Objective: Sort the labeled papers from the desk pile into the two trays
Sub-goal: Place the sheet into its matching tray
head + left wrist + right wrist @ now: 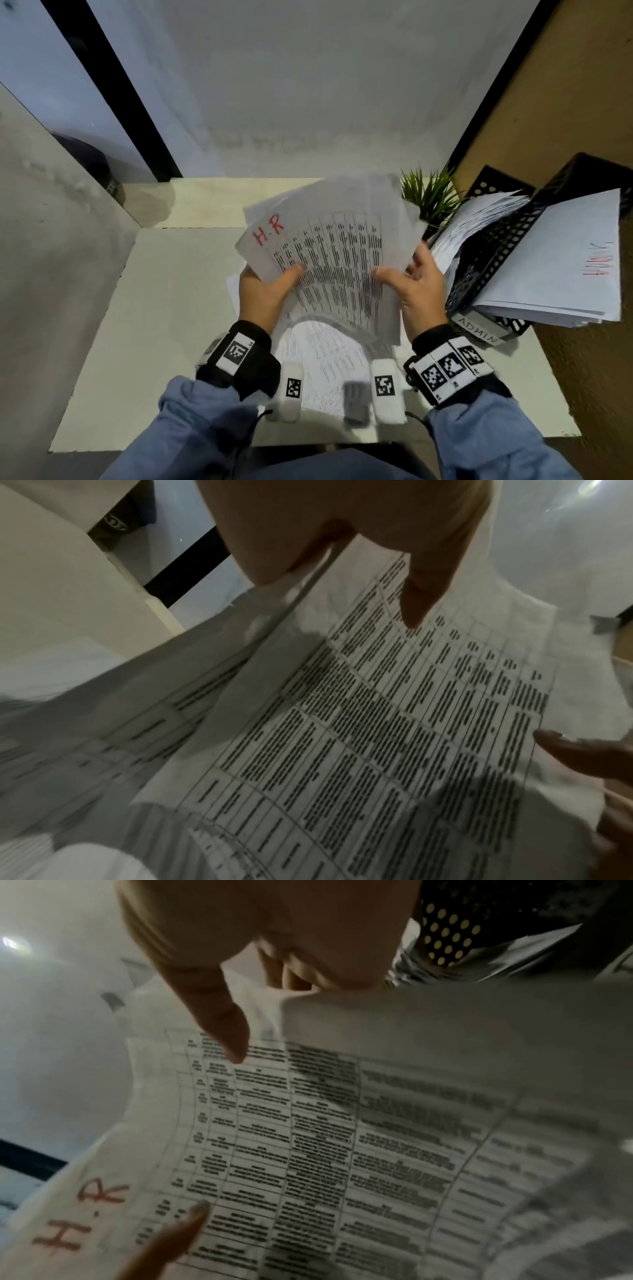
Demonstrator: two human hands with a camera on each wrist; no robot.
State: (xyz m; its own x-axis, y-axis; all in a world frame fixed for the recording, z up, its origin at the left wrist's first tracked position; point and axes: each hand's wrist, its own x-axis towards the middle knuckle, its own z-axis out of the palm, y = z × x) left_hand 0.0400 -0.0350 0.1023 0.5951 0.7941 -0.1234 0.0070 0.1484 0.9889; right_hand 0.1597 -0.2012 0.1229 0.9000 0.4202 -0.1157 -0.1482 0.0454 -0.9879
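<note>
In my left hand (263,291) and right hand (416,284): H.R sheet (325,253), pinched. Trays (493,274): part-filled. Bench (154,325) pile (329,363): still to sort.

We note thin, matt printed paper sheets (329,253), black perforated trays (493,260) of matt finish, and a smooth pale surface (164,308).

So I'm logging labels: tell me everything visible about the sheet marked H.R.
The H.R sheet is white paper with a printed table and red handwritten "H.R" in one corner. It is held up above the desk, curved, with more sheets behind it. The left hand and right hand pinch its near edge, thumbs on top.
</note>
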